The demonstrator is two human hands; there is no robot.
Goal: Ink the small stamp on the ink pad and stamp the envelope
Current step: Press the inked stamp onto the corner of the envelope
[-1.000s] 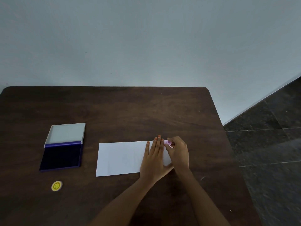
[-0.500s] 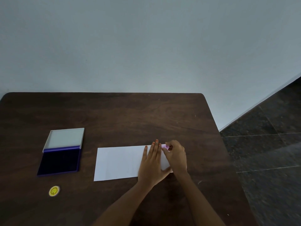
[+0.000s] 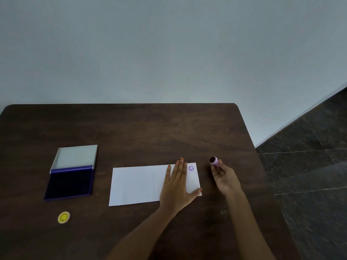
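Now stamp (image 3: 214,161) at right grip's (image 3: 224,177) fingertips.

Your route along the far tabletop (image 3: 131,128) is bare; nearer, ink pad (image 3: 71,173) and envelope (image 3: 139,184) block low passes.

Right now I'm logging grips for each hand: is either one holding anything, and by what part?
The right hand pinches the small stamp by its pink body, inked face up. The left hand grips nothing; it presses flat on the envelope.
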